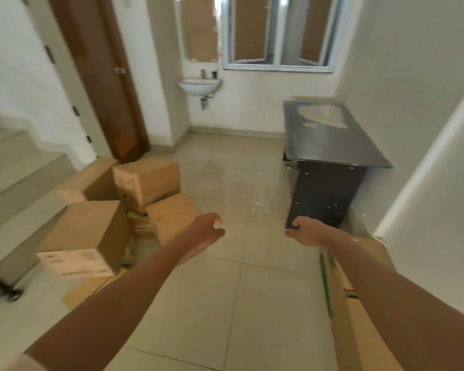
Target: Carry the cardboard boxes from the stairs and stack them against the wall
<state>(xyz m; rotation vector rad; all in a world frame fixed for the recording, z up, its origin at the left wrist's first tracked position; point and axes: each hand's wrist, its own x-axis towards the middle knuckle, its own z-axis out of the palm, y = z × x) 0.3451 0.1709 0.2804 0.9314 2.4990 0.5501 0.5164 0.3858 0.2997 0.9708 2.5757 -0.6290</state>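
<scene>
Several brown cardboard boxes lie piled at the foot of the stairs [16, 178] on the left: a large one [89, 231] nearest me, one tilted on top [148, 180], one behind [91, 180] and one low on the floor [172, 215]. Another cardboard box [343, 287] with a green stripe stands by the right wall [426, 183], partly hidden under my right arm. My left hand [208, 230] and my right hand [304, 231] are stretched out over the floor tiles, both empty with fingers loosely curled and apart.
A dark table [330, 140] stands against the right wall. A small white sink [200, 85] hangs under a mirror at the far wall, beside a window [279, 33]. A brown door [102, 76] stands behind the boxes. Flat cardboard [89, 290] lies on the floor.
</scene>
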